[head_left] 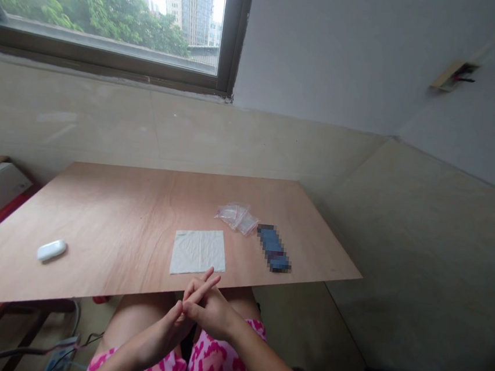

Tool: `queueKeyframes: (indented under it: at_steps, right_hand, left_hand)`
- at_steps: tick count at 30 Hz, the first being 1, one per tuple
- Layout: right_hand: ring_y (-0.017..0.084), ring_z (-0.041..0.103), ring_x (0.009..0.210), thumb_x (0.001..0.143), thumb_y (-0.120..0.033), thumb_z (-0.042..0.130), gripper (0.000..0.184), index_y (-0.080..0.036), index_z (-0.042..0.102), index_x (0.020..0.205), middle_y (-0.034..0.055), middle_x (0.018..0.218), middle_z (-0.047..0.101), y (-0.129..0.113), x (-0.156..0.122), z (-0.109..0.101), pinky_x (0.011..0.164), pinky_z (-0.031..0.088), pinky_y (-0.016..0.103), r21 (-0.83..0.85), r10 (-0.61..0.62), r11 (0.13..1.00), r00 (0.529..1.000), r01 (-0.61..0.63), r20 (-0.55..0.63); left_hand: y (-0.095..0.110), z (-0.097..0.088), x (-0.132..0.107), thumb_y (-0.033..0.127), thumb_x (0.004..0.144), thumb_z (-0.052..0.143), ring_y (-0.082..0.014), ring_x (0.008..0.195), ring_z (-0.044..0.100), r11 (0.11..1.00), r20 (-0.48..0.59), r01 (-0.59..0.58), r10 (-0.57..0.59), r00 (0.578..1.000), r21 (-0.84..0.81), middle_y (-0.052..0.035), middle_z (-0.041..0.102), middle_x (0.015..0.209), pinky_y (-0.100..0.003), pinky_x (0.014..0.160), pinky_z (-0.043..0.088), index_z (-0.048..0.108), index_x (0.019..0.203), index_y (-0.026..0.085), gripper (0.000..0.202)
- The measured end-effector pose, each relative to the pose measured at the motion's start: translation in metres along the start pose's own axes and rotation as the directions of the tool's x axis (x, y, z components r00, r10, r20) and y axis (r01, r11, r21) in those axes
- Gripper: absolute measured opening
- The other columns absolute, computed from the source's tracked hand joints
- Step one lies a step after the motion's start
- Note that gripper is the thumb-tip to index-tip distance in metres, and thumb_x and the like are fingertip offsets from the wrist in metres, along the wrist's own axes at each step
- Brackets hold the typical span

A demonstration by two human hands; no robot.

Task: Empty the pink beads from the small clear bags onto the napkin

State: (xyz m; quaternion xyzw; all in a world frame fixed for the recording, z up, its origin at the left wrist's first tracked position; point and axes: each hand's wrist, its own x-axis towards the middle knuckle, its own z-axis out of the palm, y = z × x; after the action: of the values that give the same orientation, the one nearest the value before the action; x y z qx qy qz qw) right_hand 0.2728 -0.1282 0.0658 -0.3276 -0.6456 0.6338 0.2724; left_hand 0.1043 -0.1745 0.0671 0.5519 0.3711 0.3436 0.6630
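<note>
My left hand (175,323) and my right hand (212,310) are brought together over my lap, close to the table's near edge. Their fingers cross and press against each other, with a couple of fingertips pointing forward. Both look closed, and no object shows between them. Just beyond the fingertips, a white square tissue (199,252) lies flat on the table. Behind it and to the right are several clear zip bags (239,217) in a loose pile. A phone-shaped dark blue item (273,248), blurred by pixelation, rests right of the tissue.
On the left of the wooden table (117,214) sits a white earbud case (51,250). A window (110,15) and tiled wall stand behind. Cables and a power strip (60,354) are on the floor at lower left. Another wall rises on the right.
</note>
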Motion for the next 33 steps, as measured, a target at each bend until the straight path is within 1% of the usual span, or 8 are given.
queueKeyframes:
  at_steps: [3, 6, 9, 14, 19, 23, 29, 33]
  right_hand:
    - [0.017, 0.057, 0.075, 0.088, -0.070, 0.065, 0.051, -0.019, 0.059, 0.089, 0.0005, 0.081, 0.058, 0.004, -0.001, 0.004, 0.067, 0.044, 0.028, 0.045, 0.025, 0.999, 1.000, -0.024, -0.018]
    - [0.015, 0.053, 0.071, 0.087, -0.068, 0.065, 0.050, -0.020, 0.056, 0.082, -0.0018, 0.074, 0.054, 0.008, -0.001, 0.011, 0.066, 0.042, 0.028, 0.037, 0.061, 0.998, 0.996, -0.058, -0.072]
    - [0.015, 0.050, 0.068, 0.084, -0.052, 0.068, 0.037, -0.020, 0.054, 0.073, -0.0031, 0.068, 0.051, 0.005, -0.002, 0.016, 0.064, 0.038, 0.027, -0.015, 0.095, 0.995, 0.989, -0.097, -0.113]
    - [0.017, 0.055, 0.070, 0.080, -0.035, 0.064, 0.016, -0.020, 0.059, 0.075, -0.0016, 0.070, 0.058, -0.009, -0.002, 0.018, 0.063, 0.040, 0.026, -0.077, 0.094, 0.991, 0.986, -0.105, -0.139]
    - [0.016, 0.057, 0.065, 0.095, -0.047, 0.055, 0.031, -0.021, 0.057, 0.079, -0.0009, 0.069, 0.058, -0.006, 0.000, 0.023, 0.064, 0.041, 0.028, -0.186, -0.034, 0.982, 0.980, -0.003, -0.195]
    - [0.017, 0.060, 0.063, 0.099, -0.057, 0.052, 0.039, -0.020, 0.060, 0.088, 0.0007, 0.070, 0.061, 0.006, 0.001, 0.025, 0.067, 0.044, 0.029, -0.253, -0.160, 0.963, 0.955, 0.094, -0.252]
    - [0.026, 0.073, 0.083, 0.099, -0.057, 0.053, 0.040, -0.022, 0.065, 0.112, 0.0080, 0.090, 0.076, 0.011, -0.003, 0.023, 0.079, 0.053, 0.035, -0.326, -0.230, 0.932, 0.955, 0.160, -0.189]
    - [0.030, 0.072, 0.102, 0.103, -0.040, 0.050, 0.035, -0.026, 0.061, 0.133, 0.0093, 0.102, 0.077, 0.010, -0.008, 0.030, 0.091, 0.054, 0.039, -0.376, -0.189, 0.920, 0.965, 0.109, -0.184]
  left_hand:
    - [0.007, -0.004, -0.003, 0.076, 0.098, 0.033, -0.0414, 0.154, 0.031, 0.999, 0.061, 0.050, -0.049, 0.997, -0.002, -0.0116, 0.046, 0.160, -0.071, 0.118, 0.029, 0.053, 0.153, 0.032, 0.073]
    - [0.014, -0.008, -0.005, 0.081, 0.094, 0.042, -0.0419, 0.149, 0.039, 0.999, 0.173, 0.040, -0.046, 0.984, 0.037, -0.0129, 0.051, 0.156, -0.069, 0.119, 0.029, 0.058, 0.149, 0.033, 0.075]
    - [0.025, -0.010, -0.004, 0.088, 0.086, 0.046, -0.0416, 0.146, 0.043, 0.997, 0.265, 0.002, -0.021, 0.964, 0.072, -0.0151, 0.058, 0.148, -0.064, 0.121, 0.030, 0.061, 0.147, 0.029, 0.086]
    - [0.037, -0.018, 0.000, 0.091, 0.080, 0.046, -0.0413, 0.153, 0.030, 0.981, 0.378, -0.060, -0.013, 0.926, 0.182, -0.0164, 0.060, 0.144, -0.058, 0.125, 0.023, 0.062, 0.144, 0.021, 0.096]
    - [0.033, -0.026, 0.004, 0.083, 0.087, 0.052, -0.0378, 0.158, 0.018, 0.976, 0.341, -0.082, 0.010, 0.940, 0.199, -0.0139, 0.046, 0.159, -0.056, 0.128, 0.015, 0.070, 0.134, 0.022, 0.079]
    - [0.032, -0.024, 0.005, 0.065, 0.102, 0.043, -0.0334, 0.157, 0.024, 0.990, 0.228, -0.034, 0.003, 0.974, 0.134, -0.0113, 0.053, 0.154, -0.055, 0.130, 0.010, 0.078, 0.115, 0.023, 0.056]
    - [0.036, -0.018, 0.008, 0.060, 0.105, 0.040, -0.0339, 0.148, 0.042, 0.993, 0.130, -0.059, 0.045, 0.990, 0.098, -0.0108, 0.073, 0.123, -0.053, 0.128, 0.025, 0.082, 0.088, 0.024, 0.057]
    - [0.038, -0.020, 0.010, 0.056, 0.103, 0.048, -0.0342, 0.135, 0.055, 0.997, 0.088, -0.045, 0.039, 0.995, 0.063, -0.0101, 0.077, 0.111, -0.053, 0.123, 0.035, 0.076, 0.066, 0.023, 0.057]
